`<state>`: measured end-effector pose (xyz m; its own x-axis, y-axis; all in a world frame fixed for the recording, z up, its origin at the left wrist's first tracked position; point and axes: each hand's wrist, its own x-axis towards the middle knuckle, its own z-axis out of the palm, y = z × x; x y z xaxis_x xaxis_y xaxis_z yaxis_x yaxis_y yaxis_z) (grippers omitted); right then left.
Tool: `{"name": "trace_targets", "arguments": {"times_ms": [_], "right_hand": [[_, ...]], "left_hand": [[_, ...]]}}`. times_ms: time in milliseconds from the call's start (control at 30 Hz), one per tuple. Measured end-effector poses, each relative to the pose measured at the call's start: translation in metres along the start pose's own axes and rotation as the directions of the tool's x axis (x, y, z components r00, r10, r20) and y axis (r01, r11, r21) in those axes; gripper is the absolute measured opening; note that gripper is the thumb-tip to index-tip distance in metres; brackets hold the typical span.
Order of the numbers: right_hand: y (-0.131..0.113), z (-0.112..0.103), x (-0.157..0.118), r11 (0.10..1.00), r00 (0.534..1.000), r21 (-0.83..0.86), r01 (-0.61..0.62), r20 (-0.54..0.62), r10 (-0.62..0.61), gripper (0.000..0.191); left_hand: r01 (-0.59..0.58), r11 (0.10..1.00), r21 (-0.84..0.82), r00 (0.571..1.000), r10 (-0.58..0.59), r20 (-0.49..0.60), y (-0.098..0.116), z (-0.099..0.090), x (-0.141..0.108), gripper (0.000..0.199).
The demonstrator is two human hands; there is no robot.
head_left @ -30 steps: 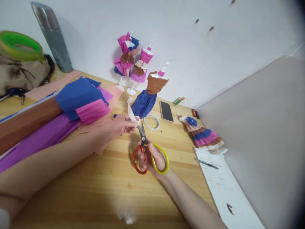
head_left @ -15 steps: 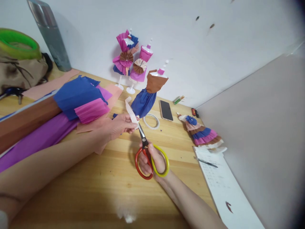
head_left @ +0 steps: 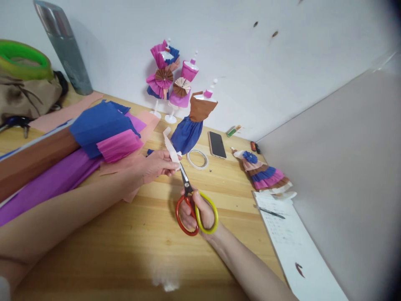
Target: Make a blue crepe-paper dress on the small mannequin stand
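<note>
Between the thumb and fingers of my left hand (head_left: 158, 165) is a pale paper strip (head_left: 171, 146), its free end curling upward. My right hand (head_left: 200, 211) grips scissors (head_left: 187, 184) with one red and one yellow handle loop. The blade tips meet the strip's lower end, close to my left fingertips; whether the paper lies between the blades I cannot tell. Just beyond my hands stands a small dress form (head_left: 203, 106) wearing a brown top and a blue skirt. A roll of tape (head_left: 197, 159) lies to the right of the strip.
Coloured crepe paper (head_left: 100, 129) is piled at the left, near a flask (head_left: 67, 54) and a bag (head_left: 28, 92). Two more dressed forms (head_left: 164, 75) stand by the wall. A phone (head_left: 216, 144), a layered paper dress (head_left: 266, 173) and a white sheet with a pen (head_left: 272, 213) are at right.
The scissors' handles have drawn slightly closer together and my right hand has shifted a little left. My left hand still holds the strip. The whole view has moved slightly.
</note>
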<state>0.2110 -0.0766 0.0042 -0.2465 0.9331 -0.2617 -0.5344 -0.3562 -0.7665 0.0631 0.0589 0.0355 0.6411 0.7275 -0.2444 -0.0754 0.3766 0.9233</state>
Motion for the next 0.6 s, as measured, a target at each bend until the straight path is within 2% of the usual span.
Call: {"name": "trace_targets", "arguments": {"times_ms": [167, 400, 600], "right_hand": [[0.002, -0.002, -0.001, 1.000, 1.000, -0.015, -0.003, -0.001, 0.003, 0.051], [0.006, -0.006, -0.002, 0.999, 0.998, 0.001, -0.039, 0.055, 0.039, 0.052], [0.001, 0.001, -0.001, 0.996, 0.992, 0.014, -0.088, 0.089, 0.086, 0.050]], "left_hand": [[0.015, 1.000, -0.001, 1.000, -0.015, -0.003, 0.000, -0.001, 0.000, 0.037], [0.039, 0.999, 0.024, 0.999, -0.039, -0.018, -0.003, -0.007, -0.001, 0.027], [0.039, 0.999, 0.000, 0.999, -0.039, 0.004, -0.012, -0.011, -0.005, 0.022]]}}
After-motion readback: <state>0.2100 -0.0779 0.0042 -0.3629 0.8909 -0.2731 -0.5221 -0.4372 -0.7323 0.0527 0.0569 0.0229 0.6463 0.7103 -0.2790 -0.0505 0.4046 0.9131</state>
